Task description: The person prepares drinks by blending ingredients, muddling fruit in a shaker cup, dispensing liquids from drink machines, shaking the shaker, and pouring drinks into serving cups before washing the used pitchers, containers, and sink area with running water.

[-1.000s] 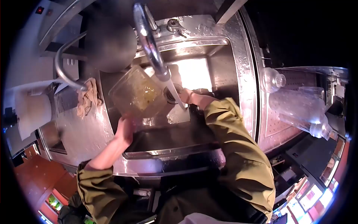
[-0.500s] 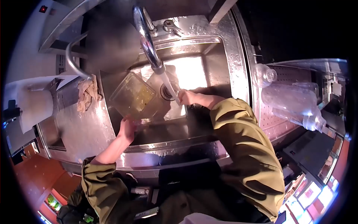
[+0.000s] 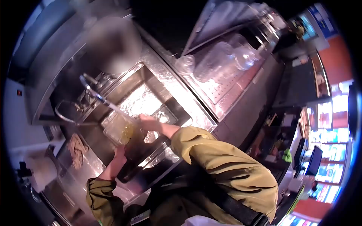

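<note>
My left hand [image 3: 119,153] grips the near edge of a clear plastic container [image 3: 113,126], tilted over the sink [image 3: 141,77]. A yellowish patch shows on the container's right part. From the faucet [image 3: 94,92], water runs down toward the container. My right hand [image 3: 150,123] is at the container's right side, its fingers curled. Whatever those fingers hold, if anything, is hidden, and I cannot tell whether they touch the container. Another clear, shiny piece [image 3: 165,114] lies in the sink beyond the right hand.
A crumpled brown cloth [image 3: 77,150] lies on the metal counter left of the sink. Several clear plastic containers [image 3: 215,62] and a smaller clear one [image 3: 185,64] stand on a perforated drainboard [image 3: 226,94] to the right. A blurred round shape [image 3: 113,45] hangs over the sink's far side.
The view has swung to the right, showing more of the room. My right hand has moved from under the water near the drain to beside the container. My left hand keeps its hold.
</note>
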`<state>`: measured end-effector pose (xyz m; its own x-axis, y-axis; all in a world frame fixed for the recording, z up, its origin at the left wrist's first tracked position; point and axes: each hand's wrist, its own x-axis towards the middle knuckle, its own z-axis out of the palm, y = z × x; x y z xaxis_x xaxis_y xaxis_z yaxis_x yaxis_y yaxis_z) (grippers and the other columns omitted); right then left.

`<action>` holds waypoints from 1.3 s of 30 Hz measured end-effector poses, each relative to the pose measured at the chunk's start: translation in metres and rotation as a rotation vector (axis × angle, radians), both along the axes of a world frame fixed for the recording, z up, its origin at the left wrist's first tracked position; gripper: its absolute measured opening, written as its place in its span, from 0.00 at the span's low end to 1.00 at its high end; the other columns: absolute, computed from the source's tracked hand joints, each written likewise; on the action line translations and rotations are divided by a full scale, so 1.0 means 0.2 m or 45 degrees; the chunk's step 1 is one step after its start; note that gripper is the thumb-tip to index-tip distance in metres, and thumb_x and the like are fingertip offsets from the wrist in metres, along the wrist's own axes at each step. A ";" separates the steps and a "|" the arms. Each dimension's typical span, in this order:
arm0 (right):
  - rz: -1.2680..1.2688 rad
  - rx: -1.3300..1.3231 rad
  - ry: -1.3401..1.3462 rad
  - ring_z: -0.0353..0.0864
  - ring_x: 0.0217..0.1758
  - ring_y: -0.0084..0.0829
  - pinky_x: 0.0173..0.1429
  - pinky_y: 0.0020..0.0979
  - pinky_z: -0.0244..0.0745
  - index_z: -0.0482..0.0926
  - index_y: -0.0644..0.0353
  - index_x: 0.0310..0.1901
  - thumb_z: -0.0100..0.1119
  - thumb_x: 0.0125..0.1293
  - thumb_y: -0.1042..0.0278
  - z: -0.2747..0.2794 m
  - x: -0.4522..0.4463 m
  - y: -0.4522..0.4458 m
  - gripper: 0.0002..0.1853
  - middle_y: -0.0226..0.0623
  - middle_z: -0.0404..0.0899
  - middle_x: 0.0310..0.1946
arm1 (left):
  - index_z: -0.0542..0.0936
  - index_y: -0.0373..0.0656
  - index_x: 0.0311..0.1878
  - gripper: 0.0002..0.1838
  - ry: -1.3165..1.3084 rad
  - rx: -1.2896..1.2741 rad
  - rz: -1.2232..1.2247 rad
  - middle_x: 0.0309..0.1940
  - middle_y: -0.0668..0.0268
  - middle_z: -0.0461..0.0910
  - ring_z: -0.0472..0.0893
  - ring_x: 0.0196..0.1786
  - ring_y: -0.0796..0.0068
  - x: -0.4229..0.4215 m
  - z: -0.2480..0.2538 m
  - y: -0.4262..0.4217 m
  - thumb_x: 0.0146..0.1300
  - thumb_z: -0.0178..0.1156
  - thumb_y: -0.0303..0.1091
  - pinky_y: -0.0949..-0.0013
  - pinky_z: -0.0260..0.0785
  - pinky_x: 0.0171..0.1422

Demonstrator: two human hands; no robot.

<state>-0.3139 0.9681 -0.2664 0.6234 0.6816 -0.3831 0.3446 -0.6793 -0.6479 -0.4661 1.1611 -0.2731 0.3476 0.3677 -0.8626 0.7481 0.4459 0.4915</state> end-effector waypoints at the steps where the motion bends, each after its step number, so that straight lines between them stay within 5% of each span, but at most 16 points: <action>1: -0.120 0.029 -0.015 0.70 0.52 0.41 0.55 0.32 0.64 0.63 0.61 0.57 0.49 0.55 0.71 -0.03 -0.05 0.03 0.25 0.45 0.70 0.49 | 0.72 0.42 0.33 0.05 0.007 -0.001 -0.017 0.16 0.68 0.69 0.67 0.16 0.77 0.03 0.07 -0.02 0.53 0.47 0.27 0.73 0.58 0.19; 4: -0.330 0.317 0.229 0.72 0.50 0.43 0.54 0.36 0.66 0.61 0.63 0.54 0.48 0.57 0.61 -0.40 -0.02 0.03 0.24 0.51 0.71 0.47 | 0.70 0.45 0.22 0.08 -0.057 -0.194 -0.214 0.13 0.68 0.65 0.66 0.17 0.75 0.05 0.03 0.05 0.53 0.43 0.27 0.72 0.61 0.21; 7: -0.076 -0.416 0.148 0.75 0.49 0.41 0.50 0.38 0.68 0.58 0.65 0.52 0.50 0.57 0.55 0.13 0.08 -0.09 0.27 0.56 0.75 0.38 | 0.67 0.47 0.17 0.10 -0.074 -0.024 -0.149 0.13 0.69 0.64 0.65 0.16 0.76 0.14 0.12 -0.06 0.53 0.43 0.27 0.72 0.60 0.20; 10: -0.600 -0.310 -0.198 0.80 0.32 0.41 0.33 0.40 0.74 0.61 0.66 0.44 0.52 0.55 0.53 0.58 0.18 -0.34 0.25 0.50 0.77 0.28 | 0.67 0.46 0.19 0.10 -0.243 0.109 -0.384 0.14 0.72 0.63 0.63 0.16 0.80 0.27 0.24 -0.16 0.55 0.48 0.33 0.75 0.59 0.20; 13: -0.962 -0.270 -0.827 0.78 0.34 0.43 0.39 0.41 0.73 0.72 0.63 0.34 0.52 0.53 0.62 0.70 0.20 -0.79 0.12 0.50 0.76 0.29 | 0.70 0.42 0.32 0.05 -0.463 0.048 -0.449 0.16 0.73 0.64 0.63 0.17 0.84 0.36 0.21 -0.16 0.56 0.51 0.33 0.78 0.57 0.20; 15: -0.649 -0.584 -1.364 0.76 0.33 0.45 0.35 0.41 0.73 0.72 0.64 0.40 0.52 0.52 0.63 0.62 0.20 -1.10 0.16 0.51 0.75 0.30 | 0.61 0.42 0.59 0.25 -0.539 -0.002 -0.443 0.18 0.73 0.65 0.63 0.19 0.84 0.36 0.14 -0.14 0.57 0.51 0.32 0.77 0.58 0.22; 16: -0.715 -0.608 -1.123 0.75 0.33 0.47 0.34 0.42 0.73 0.72 0.61 0.44 0.53 0.51 0.62 0.63 0.21 -1.15 0.18 0.51 0.73 0.31 | 0.49 0.47 0.67 0.34 -0.567 -0.125 -0.403 0.20 0.73 0.67 0.66 0.22 0.83 0.35 0.16 -0.16 0.57 0.50 0.32 0.76 0.61 0.27; 18: -0.726 -0.590 -1.054 0.75 0.36 0.48 0.34 0.43 0.74 0.67 0.62 0.49 0.51 0.54 0.65 0.56 0.21 -1.22 0.20 0.53 0.71 0.36 | 0.49 0.48 0.67 0.36 -0.966 -0.322 -0.602 0.32 0.69 0.73 0.71 0.28 0.78 0.28 -0.12 -0.12 0.56 0.53 0.35 0.71 0.67 0.37; 22: -0.769 -0.740 -1.144 0.75 0.36 0.45 0.35 0.39 0.74 0.67 0.64 0.48 0.57 0.52 0.58 0.68 0.24 -1.15 0.24 0.48 0.72 0.35 | 0.57 0.46 0.63 0.33 -0.553 -0.144 -0.385 0.35 0.68 0.75 0.71 0.29 0.80 0.47 0.13 -0.06 0.56 0.56 0.41 0.75 0.66 0.33; 25: -0.455 -0.335 -1.008 0.76 0.32 0.43 0.35 0.39 0.74 0.70 0.64 0.45 0.56 0.55 0.54 0.78 0.26 -0.89 0.22 0.44 0.73 0.30 | 0.64 0.46 0.58 0.26 -0.804 0.038 -0.583 0.34 0.68 0.77 0.74 0.33 0.80 0.47 0.37 -0.22 0.56 0.57 0.40 0.79 0.65 0.32; 28: -0.084 -0.116 -0.863 0.76 0.37 0.45 0.38 0.40 0.73 0.72 0.64 0.39 0.54 0.56 0.54 0.69 0.37 -0.59 0.19 0.46 0.75 0.31 | 0.65 0.45 0.60 0.28 -1.045 0.116 -0.618 0.44 0.63 0.77 0.76 0.42 0.78 0.36 0.09 -0.11 0.55 0.58 0.36 0.78 0.68 0.38; 30: 0.027 -0.045 -0.707 0.76 0.39 0.46 0.40 0.42 0.72 0.72 0.62 0.39 0.53 0.57 0.54 0.62 0.43 -0.40 0.18 0.46 0.75 0.34 | 0.60 0.45 0.63 0.32 -0.897 0.219 -0.618 0.43 0.57 0.77 0.77 0.43 0.74 0.34 0.10 -0.05 0.54 0.58 0.36 0.75 0.69 0.41; 33: 0.106 -0.038 -0.469 0.76 0.43 0.46 0.45 0.43 0.71 0.73 0.60 0.44 0.54 0.57 0.55 0.57 0.52 -0.18 0.19 0.47 0.77 0.35 | 0.61 0.45 0.63 0.32 -0.361 1.213 -0.745 0.43 0.51 0.77 0.78 0.45 0.66 0.46 0.10 -0.09 0.55 0.56 0.42 0.71 0.69 0.43; 34: 0.155 -0.111 -0.452 0.76 0.43 0.46 0.46 0.43 0.71 0.72 0.59 0.45 0.54 0.57 0.56 0.58 0.54 -0.13 0.19 0.48 0.76 0.36 | 0.65 0.42 0.59 0.31 -0.008 0.974 -0.737 0.44 0.48 0.75 0.77 0.45 0.58 0.52 0.37 -0.16 0.55 0.54 0.49 0.66 0.68 0.46; 37: 0.227 -0.169 -0.535 0.76 0.42 0.47 0.46 0.42 0.71 0.70 0.60 0.49 0.54 0.57 0.58 0.60 0.64 0.04 0.21 0.49 0.76 0.38 | 0.70 0.40 0.52 0.27 -0.065 0.887 -0.818 0.43 0.51 0.75 0.76 0.44 0.55 0.52 0.56 -0.15 0.56 0.51 0.50 0.62 0.68 0.47; 39: 0.242 -0.127 -0.654 0.77 0.39 0.45 0.42 0.41 0.73 0.66 0.63 0.52 0.54 0.56 0.59 0.59 0.72 0.18 0.24 0.48 0.75 0.38 | 0.73 0.41 0.47 0.22 -0.213 1.097 -1.221 0.40 0.53 0.76 0.77 0.42 0.56 0.56 0.19 -0.11 0.57 0.51 0.48 0.60 0.68 0.46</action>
<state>-0.1707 1.0037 -0.1493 0.6168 0.7762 -0.1308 0.7215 -0.6239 -0.3003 -0.3550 1.1392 -0.2348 0.8592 0.3249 -0.3952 0.4927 -0.7337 0.4680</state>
